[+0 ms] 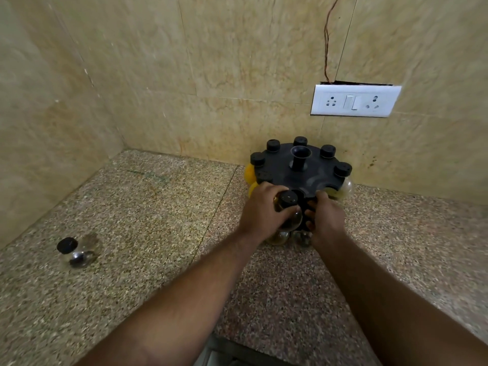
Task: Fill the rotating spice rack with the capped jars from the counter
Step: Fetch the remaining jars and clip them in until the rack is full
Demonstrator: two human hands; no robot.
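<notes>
The left hand (260, 207) grips a black-capped jar (287, 207) at the near edge slot of the rotating spice rack (301, 178) while the right hand (326, 215) steadies the rack, fingers closed on its rim; next, seat the jar, then fetch the last jar (75, 252) from the granite counter (145, 207)

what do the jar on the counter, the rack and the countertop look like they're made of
The clear round jar with the black cap: see-through with bright glints, so glass or clear plastic; the cap looks like matte plastic. The black rotating spice rack: moulded, dull sheen, likely plastic. The speckled pinkish-grey counter: polished stone, probably granite, judging by the grain and seams.
</notes>
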